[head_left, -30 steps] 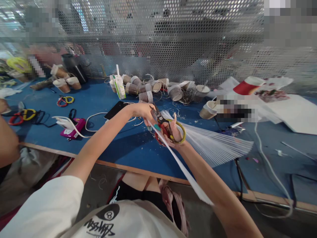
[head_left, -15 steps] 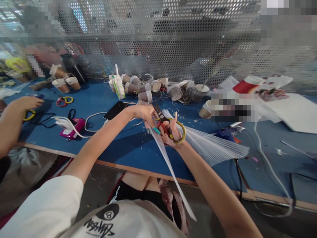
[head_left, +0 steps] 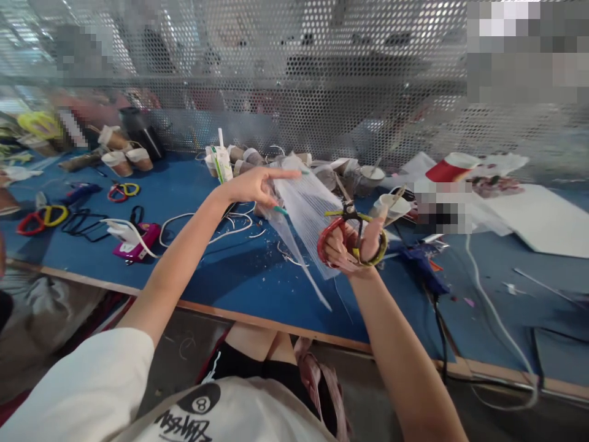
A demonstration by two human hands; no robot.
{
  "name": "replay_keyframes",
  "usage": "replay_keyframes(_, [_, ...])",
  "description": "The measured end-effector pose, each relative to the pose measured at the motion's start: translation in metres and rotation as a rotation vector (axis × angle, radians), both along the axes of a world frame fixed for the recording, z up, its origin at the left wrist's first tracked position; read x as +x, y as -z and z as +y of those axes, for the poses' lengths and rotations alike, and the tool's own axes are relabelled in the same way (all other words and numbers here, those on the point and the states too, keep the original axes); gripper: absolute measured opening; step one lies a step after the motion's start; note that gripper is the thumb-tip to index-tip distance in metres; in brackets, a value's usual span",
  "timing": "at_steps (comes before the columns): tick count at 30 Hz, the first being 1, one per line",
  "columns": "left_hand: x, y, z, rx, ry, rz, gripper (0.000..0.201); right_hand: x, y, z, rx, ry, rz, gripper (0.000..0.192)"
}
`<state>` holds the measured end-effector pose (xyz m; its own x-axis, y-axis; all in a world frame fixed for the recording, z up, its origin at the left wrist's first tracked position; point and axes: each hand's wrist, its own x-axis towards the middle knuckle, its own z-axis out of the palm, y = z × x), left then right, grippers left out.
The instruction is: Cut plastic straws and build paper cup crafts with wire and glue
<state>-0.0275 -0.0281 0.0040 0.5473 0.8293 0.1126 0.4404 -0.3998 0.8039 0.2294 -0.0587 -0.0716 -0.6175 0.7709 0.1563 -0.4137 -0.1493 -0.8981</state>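
My left hand (head_left: 251, 186) holds a translucent, finely pleated sheet (head_left: 307, 212) at its far left edge, index finger stretched along the top and thumb lower down, apart from it. The sheet hangs slanting above the table, and a narrow folded part trails toward the front edge. My right hand (head_left: 353, 261) grips scissors (head_left: 350, 212) with a red and a yellow wrapped handle, fingers through the loops. Their blades point up and away, spread apart, just right of the sheet. Whether the sheet touches my right fingers is hard to tell.
Wire-wrapped paper cups (head_left: 251, 158) and a drink carton (head_left: 222, 163) stand behind my left hand. A purple power block (head_left: 138, 242) with white cables lies left. A blue glue gun (head_left: 421, 267) is right. More scissors (head_left: 43, 218) lie far left, before a perforated metal screen (head_left: 257, 67).
My hands have separated: the left moved up and away, the right with the scissors moved right. The pleated sheet swung from the right to between them. The neighbour's hand has left the table.
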Motion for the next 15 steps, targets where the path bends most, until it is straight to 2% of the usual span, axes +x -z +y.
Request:
replay_keyframes(4, [-0.012,-0.002,0.002,0.162,-0.220,-0.185,0.085,0.001,-0.001,-0.002,0.027,0.021,-0.064,0.071])
replay_keyframes(8, [-0.011,-0.005,0.021,0.161,-0.344,-0.249,0.095,-0.002,-0.002,-0.006,0.034,-0.005,-0.075,0.069])
replay_keyframes(10, [-0.007,-0.008,0.041,0.142,-0.365,-0.250,0.096,-0.004,-0.002,-0.007,0.055,-0.047,-0.040,0.066])
replay_keyframes(12, [-0.003,-0.012,0.067,0.192,-0.439,-0.296,0.094,-0.007,0.000,-0.004,0.075,-0.054,-0.021,0.063])
replay_keyframes(15, [-0.004,-0.014,0.108,0.244,-0.584,-0.375,0.092,-0.011,0.005,0.004,0.101,0.084,-0.063,0.054])
